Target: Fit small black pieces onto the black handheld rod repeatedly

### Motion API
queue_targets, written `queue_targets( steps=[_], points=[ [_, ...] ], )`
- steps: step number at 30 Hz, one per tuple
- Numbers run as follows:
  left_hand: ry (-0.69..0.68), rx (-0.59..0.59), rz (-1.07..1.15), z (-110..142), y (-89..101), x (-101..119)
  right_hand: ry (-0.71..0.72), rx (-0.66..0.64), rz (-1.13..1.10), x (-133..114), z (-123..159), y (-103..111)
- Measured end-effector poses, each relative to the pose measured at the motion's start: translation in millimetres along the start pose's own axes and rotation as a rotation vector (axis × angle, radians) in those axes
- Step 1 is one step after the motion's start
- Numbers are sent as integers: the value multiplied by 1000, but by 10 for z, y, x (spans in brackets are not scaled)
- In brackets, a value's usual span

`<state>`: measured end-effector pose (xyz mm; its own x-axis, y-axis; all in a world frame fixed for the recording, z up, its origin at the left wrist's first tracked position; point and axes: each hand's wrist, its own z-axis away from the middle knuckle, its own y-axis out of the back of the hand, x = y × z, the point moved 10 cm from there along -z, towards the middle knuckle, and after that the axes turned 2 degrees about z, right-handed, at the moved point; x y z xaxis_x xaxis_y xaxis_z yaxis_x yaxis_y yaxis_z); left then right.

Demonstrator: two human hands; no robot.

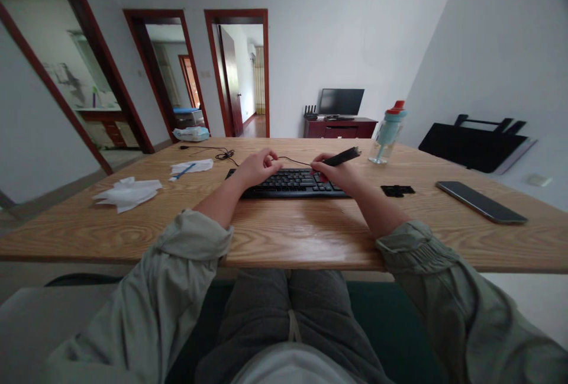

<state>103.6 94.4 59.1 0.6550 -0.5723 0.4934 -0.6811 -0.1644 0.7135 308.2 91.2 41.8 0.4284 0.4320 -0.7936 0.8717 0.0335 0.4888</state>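
Note:
A black keyboard (293, 184) lies flat on the table in front of me. Over its left part rests my left hand (261, 169), fingers loosely curved, with a gap between thumb and forefinger and nothing visible in it. My right hand (333, 172) is closed around a black brush (341, 157) above the right part of the keyboard. The brush's bristled end points up and to the right, and its other end is hidden by my fingers. To the right of the keyboard lies a group of small black pieces (398, 190) that look like keycaps.
On the wooden table (302, 230) are a phone (481, 202), a water bottle (387, 134), crumpled tissue (128, 193), a blue stick (184, 171) on another tissue, a coiled cable (225, 153) and a tissue pack (190, 134). A television (341, 102) stands beyond.

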Motion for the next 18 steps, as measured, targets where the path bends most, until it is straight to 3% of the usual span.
queue_targets(
  steps=[3, 6, 13, 18],
  points=[
    [102, 43, -68, 16, 197, -389, -30, 20, -19, 65, -22, 29],
    [180, -7, -151, 54, 210, -665, -39, -13, -21, 121, -37, -22],
    [178, -57, -149, 35, 122, -728, -64, -79, -61, 232, -67, -151],
    [229, 102, -186, 16, 422, -904, -189, -6, -135, 296, -38, -80]
  ],
)
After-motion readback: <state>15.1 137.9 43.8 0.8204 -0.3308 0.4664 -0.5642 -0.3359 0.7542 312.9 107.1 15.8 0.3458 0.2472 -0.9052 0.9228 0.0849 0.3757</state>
